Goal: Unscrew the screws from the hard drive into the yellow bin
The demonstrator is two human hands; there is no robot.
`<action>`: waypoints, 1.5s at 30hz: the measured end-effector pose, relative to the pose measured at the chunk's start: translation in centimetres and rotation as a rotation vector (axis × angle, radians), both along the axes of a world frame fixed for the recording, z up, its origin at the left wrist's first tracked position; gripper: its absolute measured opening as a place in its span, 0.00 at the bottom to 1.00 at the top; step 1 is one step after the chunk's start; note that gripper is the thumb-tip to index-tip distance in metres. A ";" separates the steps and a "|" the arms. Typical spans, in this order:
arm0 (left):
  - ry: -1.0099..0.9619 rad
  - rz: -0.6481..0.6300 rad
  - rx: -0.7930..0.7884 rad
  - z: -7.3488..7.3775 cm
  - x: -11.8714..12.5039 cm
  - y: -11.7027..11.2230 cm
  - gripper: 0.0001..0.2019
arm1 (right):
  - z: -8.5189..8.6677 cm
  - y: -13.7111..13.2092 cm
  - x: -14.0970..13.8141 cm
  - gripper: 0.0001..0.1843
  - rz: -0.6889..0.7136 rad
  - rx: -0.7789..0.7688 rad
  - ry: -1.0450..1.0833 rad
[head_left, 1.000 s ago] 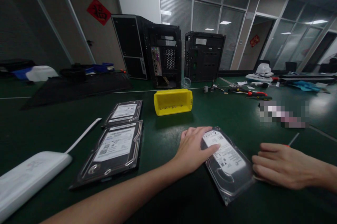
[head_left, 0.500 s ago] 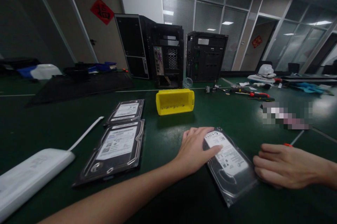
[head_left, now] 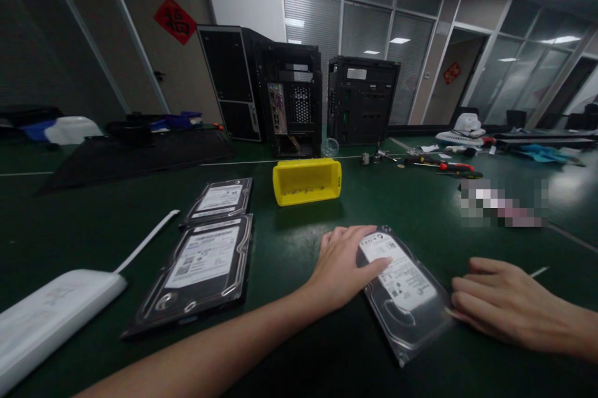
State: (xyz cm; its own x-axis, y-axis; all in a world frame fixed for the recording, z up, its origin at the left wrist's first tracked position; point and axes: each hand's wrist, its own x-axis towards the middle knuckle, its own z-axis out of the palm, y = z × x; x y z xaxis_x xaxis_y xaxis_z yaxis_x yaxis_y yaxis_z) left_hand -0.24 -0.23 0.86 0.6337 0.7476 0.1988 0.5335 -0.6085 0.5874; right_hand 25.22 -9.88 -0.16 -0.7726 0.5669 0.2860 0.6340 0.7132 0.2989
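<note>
On the green tabletop (head_left: pixel 287 255) in front of you, a hard drive (head_left: pixel 402 292) sits label-up under your left hand (head_left: pixel 344 264).
Your left hand grips the drive's far left part, thumb across the white label and fingers over the edge; your right hand (head_left: pixel 504 301) is curled closed around a tool whose thin shaft (head_left: pixel 540 272) pokes out behind it, fingertips at the drive's right edge, though whether they touch it you cannot tell. To your left lie two more hard drives, a nearer one (head_left: pixel 205 261) and a farther one (head_left: pixel 220 197), and beyond your left hand stands a yellow plastic bin (head_left: pixel 303 177) with small metal pieces (head_left: pixel 306 190) inside.
</note>
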 end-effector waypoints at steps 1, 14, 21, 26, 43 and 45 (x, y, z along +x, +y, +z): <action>-0.003 0.003 0.002 0.0 0.0 0.0 0.24 | -0.1 0.1 0.1 0.07 0.021 0.020 -0.011; 0.007 0.014 -0.011 0.1 0.1 -0.1 0.25 | 0.9 0.3 -0.2 0.11 0.087 0.124 -0.041; 0.011 0.016 -0.013 0.1 0.0 -0.2 0.24 | 0.0 0.3 -0.1 0.07 0.047 0.062 0.011; 0.009 0.001 -0.020 0.2 0.0 -0.2 0.24 | 0.0 0.6 0.6 0.07 0.070 0.010 -0.025; 0.005 0.002 -0.007 0.1 0.1 -0.1 0.24 | 0.0 0.2 0.1 0.08 0.023 0.004 0.037; 0.006 0.003 -0.011 0.1 0.0 -0.2 0.24 | 0.3 0.3 0.2 0.09 0.026 -0.043 0.049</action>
